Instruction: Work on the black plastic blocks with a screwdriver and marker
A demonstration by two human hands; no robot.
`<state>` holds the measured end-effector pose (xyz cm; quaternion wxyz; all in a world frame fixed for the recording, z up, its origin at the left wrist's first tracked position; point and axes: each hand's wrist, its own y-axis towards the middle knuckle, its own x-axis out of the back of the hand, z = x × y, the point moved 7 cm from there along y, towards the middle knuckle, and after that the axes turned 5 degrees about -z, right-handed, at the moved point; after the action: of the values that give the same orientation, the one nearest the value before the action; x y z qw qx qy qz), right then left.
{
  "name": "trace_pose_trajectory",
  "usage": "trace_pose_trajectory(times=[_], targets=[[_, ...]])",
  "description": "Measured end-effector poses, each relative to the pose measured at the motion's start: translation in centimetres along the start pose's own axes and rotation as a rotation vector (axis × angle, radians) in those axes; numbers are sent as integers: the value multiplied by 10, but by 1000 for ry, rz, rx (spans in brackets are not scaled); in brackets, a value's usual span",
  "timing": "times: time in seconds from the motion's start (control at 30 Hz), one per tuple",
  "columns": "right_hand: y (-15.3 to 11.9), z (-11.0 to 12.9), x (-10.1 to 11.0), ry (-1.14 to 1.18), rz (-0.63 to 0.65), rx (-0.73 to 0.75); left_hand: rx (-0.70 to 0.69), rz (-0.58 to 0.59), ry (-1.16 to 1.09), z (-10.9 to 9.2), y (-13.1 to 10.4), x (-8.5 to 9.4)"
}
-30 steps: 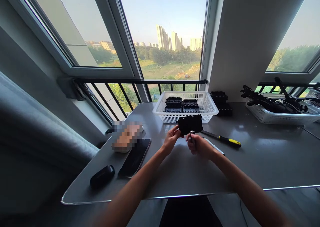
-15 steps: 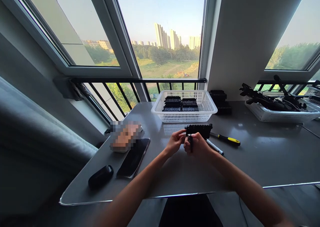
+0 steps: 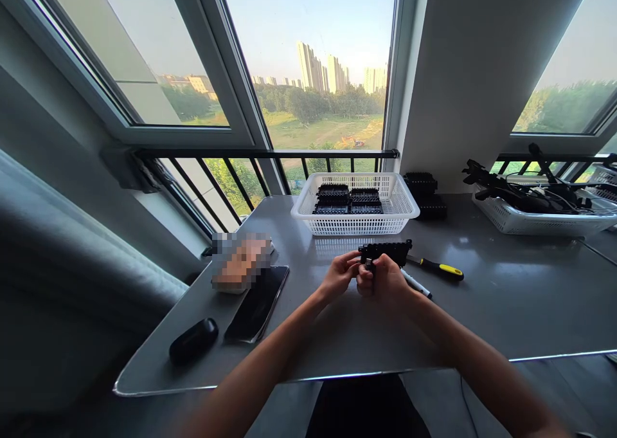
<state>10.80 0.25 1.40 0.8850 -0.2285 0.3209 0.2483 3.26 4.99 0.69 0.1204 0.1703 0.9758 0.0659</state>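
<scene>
Grey table [image 3: 501,309] under a bright window [image 3: 318,20], with a black railing [image 3: 337,154] just behind the white basket [image 3: 361,226]. Basket holds black blocks [image 3: 332,197], lying in its left and middle; its right end shows bare floor. Part [image 3: 393,252], black with a notched upper edge, is held up just on the near side of the basket, below its front right corner. Left hand [image 3: 337,276], nearer side of the basket, has thumb and fingers narrowed on the part's left end. Right hand [image 3: 388,283], also on the near side of the basket, is curled closed around what looks like a small tool [image 3: 369,264], dark with a metallic end, mostly hidden by the fingers. Marker [image 3: 417,283] and yellow-black tool [image 3: 441,269] lie to the near right of the basket, the marker partly behind the right hand. Stack [image 3: 430,206] of further black pieces stands just right of the basket; bin [image 3: 549,225], heaped with black pieces and cables [image 3: 525,195], sits well to its right. Near left of the basket: pixelated item [image 3: 245,263], phone [image 3: 258,303], then black case [image 3: 193,341], farthest from it.
</scene>
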Motion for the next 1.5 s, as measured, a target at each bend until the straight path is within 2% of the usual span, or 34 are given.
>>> trace_pose_trajectory(times=[0.33,0.77,0.97,1.3,1.5], targets=[[-2,6,8,39,-29,14,49,-10,-72,4,1,5],[-6,7,-1,-44,7,21,41,-20,-53,2,0,5],[-6,5,0,-19,-6,-17,39,-34,-53,2,0,5],[-4,6,4,5,-8,1,38,-12,-48,0,-1,4],[-6,11,8,79,-6,-10,46,-39,-72,0,2,8]])
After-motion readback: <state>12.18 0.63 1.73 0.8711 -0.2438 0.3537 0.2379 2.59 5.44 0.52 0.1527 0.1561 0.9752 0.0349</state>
